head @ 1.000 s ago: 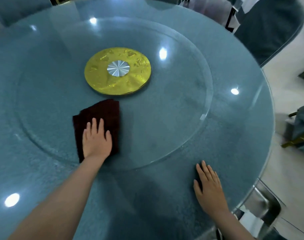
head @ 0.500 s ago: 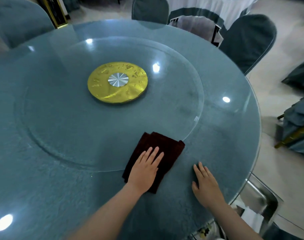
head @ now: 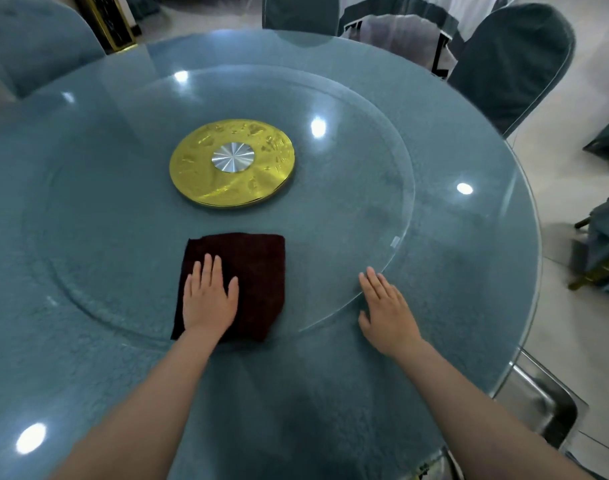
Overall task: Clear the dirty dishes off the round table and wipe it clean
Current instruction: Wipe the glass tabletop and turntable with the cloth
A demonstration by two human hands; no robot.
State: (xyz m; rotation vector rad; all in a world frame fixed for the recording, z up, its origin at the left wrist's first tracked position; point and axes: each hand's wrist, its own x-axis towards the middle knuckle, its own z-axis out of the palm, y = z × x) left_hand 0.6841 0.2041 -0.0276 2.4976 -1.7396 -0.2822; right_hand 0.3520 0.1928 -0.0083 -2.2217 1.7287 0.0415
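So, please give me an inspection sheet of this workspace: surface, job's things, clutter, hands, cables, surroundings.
Surface: round glass table over teal cloth, with a glass turntable on a gold hub; ceiling lights reflected.
Job's things: dark red cloth lying folded on the turntable's near part; dirty dishes, nothing seen.
Clutter: nothing seen on the glass.
Hands: left hand flat on the cloth, fingers spread, no grip; right hand flat at the turntable's rim, empty.
Cables: nothing seen.
Surroundings: covered chairs around the table; a metal tub on the floor, near right.
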